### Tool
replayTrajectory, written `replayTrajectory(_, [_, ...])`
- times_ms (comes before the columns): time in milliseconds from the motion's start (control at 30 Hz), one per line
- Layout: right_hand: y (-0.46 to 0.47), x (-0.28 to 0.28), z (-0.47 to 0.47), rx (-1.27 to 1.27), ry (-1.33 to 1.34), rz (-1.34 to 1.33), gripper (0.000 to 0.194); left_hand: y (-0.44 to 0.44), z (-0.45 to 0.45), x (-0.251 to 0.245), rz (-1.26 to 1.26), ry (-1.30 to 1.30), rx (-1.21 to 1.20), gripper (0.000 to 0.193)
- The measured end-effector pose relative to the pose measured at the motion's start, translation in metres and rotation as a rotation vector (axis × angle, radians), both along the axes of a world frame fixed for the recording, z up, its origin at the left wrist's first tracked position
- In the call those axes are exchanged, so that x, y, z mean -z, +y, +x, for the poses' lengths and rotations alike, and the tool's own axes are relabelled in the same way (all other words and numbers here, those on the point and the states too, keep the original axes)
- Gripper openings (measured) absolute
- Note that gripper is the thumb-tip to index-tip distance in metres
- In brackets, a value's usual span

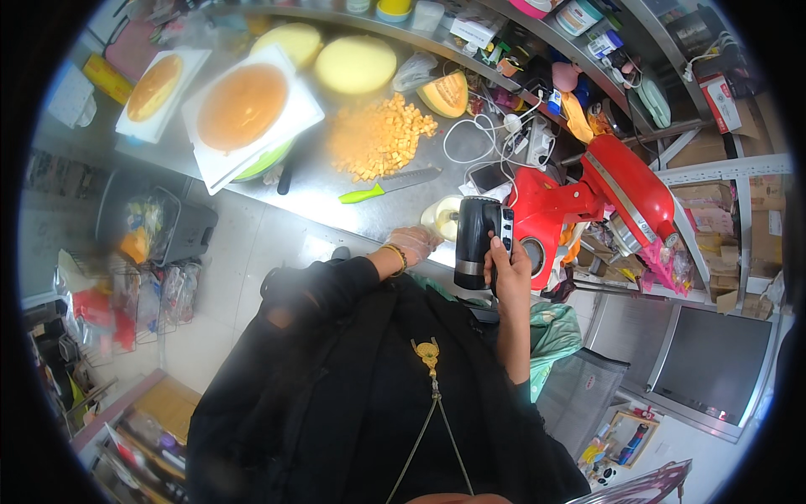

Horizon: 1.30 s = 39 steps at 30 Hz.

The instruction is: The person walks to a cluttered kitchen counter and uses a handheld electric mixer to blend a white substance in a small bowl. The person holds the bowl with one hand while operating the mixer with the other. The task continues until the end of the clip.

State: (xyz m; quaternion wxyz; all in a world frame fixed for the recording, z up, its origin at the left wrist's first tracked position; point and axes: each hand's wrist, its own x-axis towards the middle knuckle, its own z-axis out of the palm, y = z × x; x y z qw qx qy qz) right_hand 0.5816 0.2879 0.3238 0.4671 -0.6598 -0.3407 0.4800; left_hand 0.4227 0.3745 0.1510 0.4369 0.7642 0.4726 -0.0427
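My right hand (509, 264) grips the handle of a black electric hand mixer (473, 242), held over a bowl of pale cream (444, 217) at the counter's front edge. Against the bowl's left side is my left hand (412, 244), in a clear plastic glove; its fingertips are partly hidden. A knife with a green handle (362, 194) lies behind the hands, beside a pile of diced orange melon (384, 138). Further back are a cut melon wedge (444, 94) and round yellow cake layers (356, 64). Brown-topped cake layers (242, 107) lie on white boards at the left.
A red stand mixer (548, 201) stands close to the right of my right hand. White cables (482, 135) and a phone (488, 177) lie behind the hand mixer. The metal shelf (434, 39) above the counter's back holds jars and boxes. A grey bin (189, 227) stands on the floor at left.
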Motion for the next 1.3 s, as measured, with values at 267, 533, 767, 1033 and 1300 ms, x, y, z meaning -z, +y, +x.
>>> replayTrajectory(267, [-0.001, -0.001, -0.002, -0.01, -0.019, -0.007, 0.031, -0.002, 0.002, 0.016, 0.007, -0.024, 0.005, 0.052])
replayTrajectory(533, [-0.004, -0.01, 0.001, -0.031, -0.041, -0.053, 0.033, -0.001, 0.003, 0.006, -0.039, 0.01, -0.061, 0.056])
replayTrajectory(767, [0.003, -0.001, -0.006, -0.003, -0.045, 0.016, 0.032, -0.009, -0.005, -0.005, -0.015, -0.128, -0.096, 0.049])
replayTrajectory(1033, [0.001, -0.008, -0.005, 0.028, 0.001, -0.006, 0.027, -0.019, -0.02, -0.026, 0.081, -0.257, -0.164, 0.025])
replayTrajectory(1300, [-0.003, -0.019, 0.001, -0.017, -0.038, -0.069, 0.027, -0.022, -0.018, -0.018, 0.205, -0.258, 0.052, 0.025])
